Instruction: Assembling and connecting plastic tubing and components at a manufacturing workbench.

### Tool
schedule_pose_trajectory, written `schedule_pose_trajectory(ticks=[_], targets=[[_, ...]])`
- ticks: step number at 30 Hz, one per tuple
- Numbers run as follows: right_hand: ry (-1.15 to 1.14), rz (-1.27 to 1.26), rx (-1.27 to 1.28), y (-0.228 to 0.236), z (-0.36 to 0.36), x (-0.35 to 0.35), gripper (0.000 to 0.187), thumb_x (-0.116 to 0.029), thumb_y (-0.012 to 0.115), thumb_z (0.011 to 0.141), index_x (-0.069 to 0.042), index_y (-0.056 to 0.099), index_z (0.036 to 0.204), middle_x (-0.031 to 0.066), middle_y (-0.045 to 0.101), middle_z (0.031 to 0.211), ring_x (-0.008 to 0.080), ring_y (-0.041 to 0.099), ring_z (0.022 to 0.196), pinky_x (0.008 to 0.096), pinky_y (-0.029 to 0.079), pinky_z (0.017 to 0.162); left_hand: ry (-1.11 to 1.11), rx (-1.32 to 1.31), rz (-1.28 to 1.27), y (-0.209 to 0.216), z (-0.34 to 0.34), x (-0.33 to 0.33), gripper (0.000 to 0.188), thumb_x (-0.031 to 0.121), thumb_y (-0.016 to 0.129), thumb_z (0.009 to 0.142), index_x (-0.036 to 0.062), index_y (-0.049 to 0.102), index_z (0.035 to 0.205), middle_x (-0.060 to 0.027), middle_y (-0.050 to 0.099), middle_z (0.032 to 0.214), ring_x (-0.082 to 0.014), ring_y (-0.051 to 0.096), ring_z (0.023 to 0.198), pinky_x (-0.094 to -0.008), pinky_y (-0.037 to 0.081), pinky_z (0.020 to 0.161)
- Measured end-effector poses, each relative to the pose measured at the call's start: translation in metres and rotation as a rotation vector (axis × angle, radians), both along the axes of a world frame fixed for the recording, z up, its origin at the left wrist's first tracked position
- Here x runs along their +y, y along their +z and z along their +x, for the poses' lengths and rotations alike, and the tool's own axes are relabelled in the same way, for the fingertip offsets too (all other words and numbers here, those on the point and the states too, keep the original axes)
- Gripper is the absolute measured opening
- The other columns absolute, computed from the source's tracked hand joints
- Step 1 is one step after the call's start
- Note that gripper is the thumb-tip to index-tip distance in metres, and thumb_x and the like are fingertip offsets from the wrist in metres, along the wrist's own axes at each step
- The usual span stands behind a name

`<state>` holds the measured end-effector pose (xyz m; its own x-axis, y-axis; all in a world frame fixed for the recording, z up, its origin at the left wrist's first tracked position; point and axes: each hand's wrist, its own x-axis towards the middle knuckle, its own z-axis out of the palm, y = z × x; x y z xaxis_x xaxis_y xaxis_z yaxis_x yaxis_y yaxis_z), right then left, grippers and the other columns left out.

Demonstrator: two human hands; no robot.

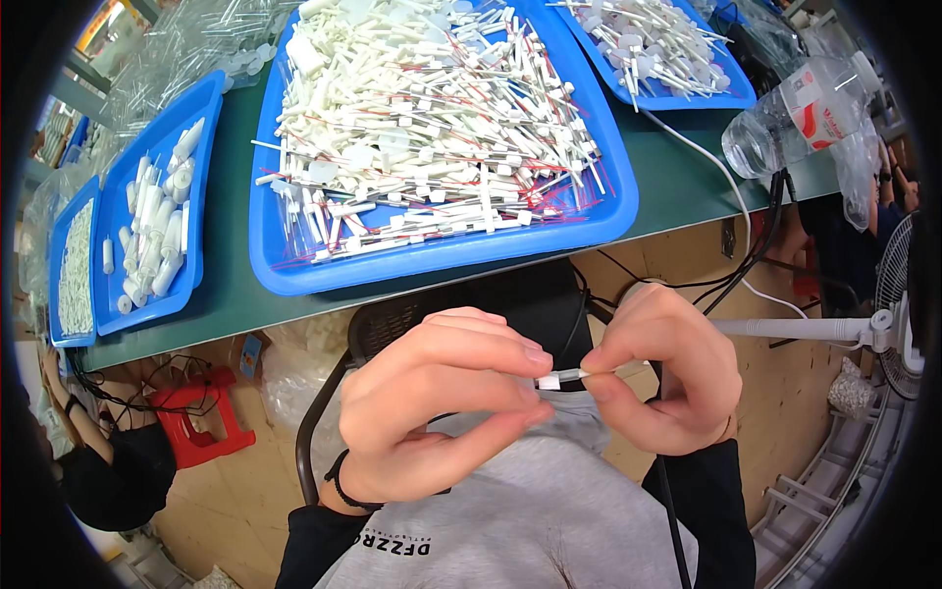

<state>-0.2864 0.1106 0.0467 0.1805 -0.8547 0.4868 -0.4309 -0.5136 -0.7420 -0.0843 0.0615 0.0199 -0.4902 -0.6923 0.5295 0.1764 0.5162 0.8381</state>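
Note:
In front of my chest, a small part with a white block-like end [549, 382] and a slim, clear or greyish section [570, 375] lies level between my hands. My left hand [432, 398] has its fingertips at the white end, the thumb below and the fingers above. At the slim end, the thumb and index finger of my right hand [672, 368] pinch together. My fingers cover the rest of the piece. Beyond my hands, a large blue tray [446, 263] holds a heap of thin white stick-like parts [422, 128], many with red strands.
On the green table [235, 221], smaller blue trays [201, 245] of white pieces stand left, another blue tray [731, 101] at back right. A plastic bottle [795, 113] stands by a white cable [731, 182]. A fan [888, 334] is right; a red stool [186, 432] left.

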Motion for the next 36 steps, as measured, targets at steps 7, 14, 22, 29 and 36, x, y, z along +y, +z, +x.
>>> schedule_pose_trajectory(ticks=[7,14,22,29,36], targets=[[0.047,0.043,-0.078,-0.002,-0.004,-0.001,0.025,0.006,0.077,0.065,0.001,0.069,0.088,0.0090,0.067,0.078,0.0216,0.062,0.065,0.0284,0.046,0.055,0.008,-0.004,-0.004,0.001,-0.001,0.000,0.033,-0.009,0.079,0.063,0.0040,0.061,0.088,-0.0133,0.067,0.093,-0.0280,0.066,0.091,-0.0424,0.049,0.088],[0.004,0.037,-0.060,0.005,-0.001,-0.004,0.026,0.006,0.076,0.065,0.001,0.069,0.089,0.0091,0.068,0.079,0.0219,0.064,0.066,0.0293,0.047,0.057,0.053,0.070,0.086,0.002,0.001,0.004,0.034,-0.009,0.080,0.063,-0.0020,0.064,0.092,-0.0185,0.067,0.099,-0.0272,0.066,0.090,-0.0378,0.053,0.080],[0.062,0.021,-0.032,0.002,-0.007,-0.005,0.025,0.007,0.075,0.065,0.001,0.069,0.089,0.0086,0.069,0.079,0.0212,0.064,0.066,0.0293,0.047,0.057,0.027,-0.013,0.061,-0.002,0.006,0.000,0.044,0.001,0.086,0.063,0.0057,0.054,0.093,-0.0108,0.059,0.097,-0.0251,0.067,0.087,-0.0412,0.048,0.087],[0.102,0.036,-0.017,-0.001,-0.004,-0.010,0.024,0.007,0.075,0.067,0.001,0.069,0.089,0.0075,0.069,0.078,0.0212,0.063,0.066,0.0293,0.046,0.057,0.014,0.044,0.108,-0.005,0.007,-0.002,0.047,0.003,0.088,0.061,0.0027,0.056,0.096,-0.0132,0.063,0.096,-0.0258,0.067,0.088,-0.0398,0.050,0.083],[0.047,0.467,-0.257,0.005,-0.016,-0.018,0.020,0.003,0.072,0.077,0.006,0.068,0.096,0.0108,0.071,0.088,0.0168,0.067,0.076,0.0271,0.051,0.066,0.194,-0.155,0.021,0.016,0.024,-0.016,0.049,0.007,0.088,0.059,0.0003,0.061,0.100,-0.0155,0.066,0.101,-0.0295,0.064,0.096,-0.0364,0.052,0.082]])
